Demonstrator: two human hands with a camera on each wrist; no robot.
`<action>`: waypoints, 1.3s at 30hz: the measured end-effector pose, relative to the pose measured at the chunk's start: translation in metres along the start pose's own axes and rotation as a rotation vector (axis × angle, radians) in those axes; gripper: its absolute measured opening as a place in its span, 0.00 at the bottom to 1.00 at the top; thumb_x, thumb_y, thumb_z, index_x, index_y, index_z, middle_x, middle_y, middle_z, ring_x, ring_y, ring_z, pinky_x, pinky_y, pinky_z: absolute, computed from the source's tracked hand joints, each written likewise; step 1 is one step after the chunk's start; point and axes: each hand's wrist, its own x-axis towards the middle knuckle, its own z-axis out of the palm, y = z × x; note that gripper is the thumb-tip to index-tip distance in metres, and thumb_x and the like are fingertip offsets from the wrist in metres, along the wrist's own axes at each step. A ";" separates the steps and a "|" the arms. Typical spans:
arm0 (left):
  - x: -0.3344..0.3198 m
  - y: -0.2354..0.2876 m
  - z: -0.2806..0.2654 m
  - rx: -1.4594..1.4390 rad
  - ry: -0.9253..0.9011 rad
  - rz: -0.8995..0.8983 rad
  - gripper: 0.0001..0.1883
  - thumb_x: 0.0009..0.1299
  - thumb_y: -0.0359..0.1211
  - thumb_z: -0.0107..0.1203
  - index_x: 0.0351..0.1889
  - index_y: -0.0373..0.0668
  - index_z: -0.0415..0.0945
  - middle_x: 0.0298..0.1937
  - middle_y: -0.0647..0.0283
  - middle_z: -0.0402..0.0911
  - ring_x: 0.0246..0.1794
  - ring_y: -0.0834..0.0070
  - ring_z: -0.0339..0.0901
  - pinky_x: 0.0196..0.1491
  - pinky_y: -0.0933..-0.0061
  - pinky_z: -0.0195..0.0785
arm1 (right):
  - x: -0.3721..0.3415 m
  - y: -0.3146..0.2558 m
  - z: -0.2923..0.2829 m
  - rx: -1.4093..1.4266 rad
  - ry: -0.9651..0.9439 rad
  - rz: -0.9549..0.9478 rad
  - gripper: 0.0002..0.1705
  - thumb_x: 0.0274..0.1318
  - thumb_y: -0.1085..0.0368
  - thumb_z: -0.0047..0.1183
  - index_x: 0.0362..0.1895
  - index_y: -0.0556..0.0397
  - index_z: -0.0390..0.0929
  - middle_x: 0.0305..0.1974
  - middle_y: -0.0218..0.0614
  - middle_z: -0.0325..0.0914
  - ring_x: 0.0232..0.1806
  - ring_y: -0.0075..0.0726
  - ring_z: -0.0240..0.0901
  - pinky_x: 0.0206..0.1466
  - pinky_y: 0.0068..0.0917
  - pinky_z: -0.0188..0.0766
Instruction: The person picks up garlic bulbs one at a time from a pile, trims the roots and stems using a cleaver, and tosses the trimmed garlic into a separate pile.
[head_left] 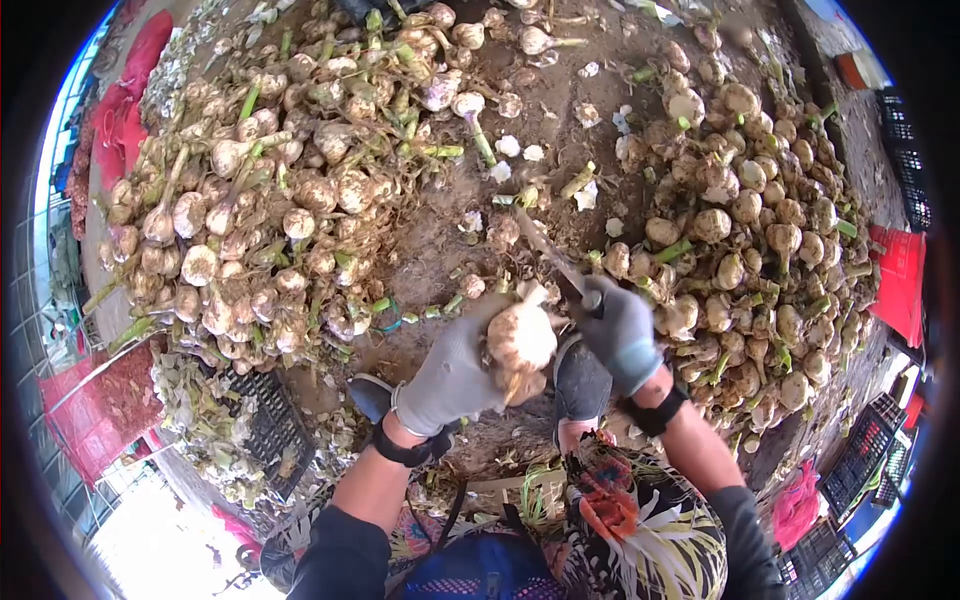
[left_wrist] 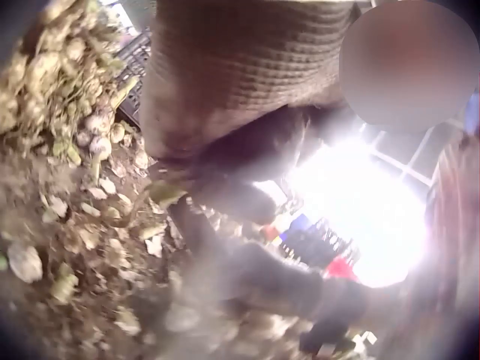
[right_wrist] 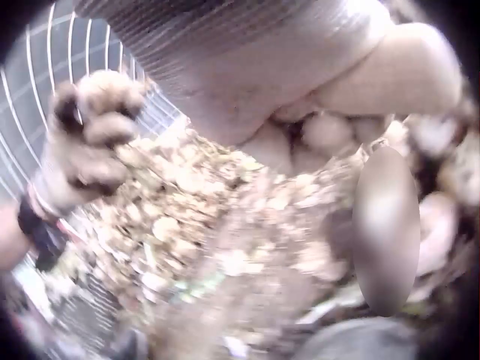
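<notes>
In the head view my gloved left hand (head_left: 452, 368) grips a large pale garlic bulb (head_left: 521, 337), its cut end upward. My right hand (head_left: 616, 328), also in a grey glove, holds a knife (head_left: 550, 250) by its handle, the blade slanting up and to the left over the dirt. The knife hand is just to the right of the bulb. From the right wrist, the left hand (right_wrist: 82, 150) shows at far left with its fingers curled round the bulb, while the right glove (right_wrist: 300, 75) fills the top. Glare and blur obscure much of the left wrist view.
A heap of garlic with stalks (head_left: 300, 190) spreads on the left, and a pile of trimmed bulbs (head_left: 750, 230) on the right. Cut stems and skins litter the dirt (head_left: 440, 235) between them. Black crates (head_left: 270, 430) and a red bag (head_left: 900, 280) stand around the edges.
</notes>
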 end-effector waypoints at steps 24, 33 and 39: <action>0.212 -0.037 -0.048 0.666 0.704 -0.218 0.29 0.64 0.55 0.67 0.45 0.37 0.76 0.36 0.52 0.85 0.36 0.68 0.85 0.38 0.66 0.77 | 0.026 0.017 0.001 0.834 -0.134 0.247 0.06 0.51 0.74 0.59 0.36 0.59 0.82 0.27 0.25 0.79 0.26 0.17 0.70 0.30 0.21 0.69; 0.159 -0.075 -0.049 0.556 0.289 -0.110 0.13 0.63 0.31 0.63 0.46 0.44 0.82 0.40 0.59 0.88 0.37 0.70 0.85 0.41 0.68 0.79 | 0.066 -0.010 -0.018 1.073 -0.055 0.355 0.13 0.61 0.67 0.63 0.49 0.58 0.83 0.34 0.28 0.83 0.31 0.19 0.76 0.34 0.20 0.74; 0.090 -0.057 -0.007 -0.316 0.175 -0.192 0.21 0.60 0.22 0.60 0.53 0.39 0.73 0.42 0.70 0.78 0.37 0.81 0.77 0.41 0.74 0.75 | 0.063 -0.029 -0.002 1.061 -0.173 0.116 0.15 0.60 0.65 0.64 0.50 0.57 0.82 0.35 0.31 0.84 0.36 0.18 0.78 0.39 0.24 0.78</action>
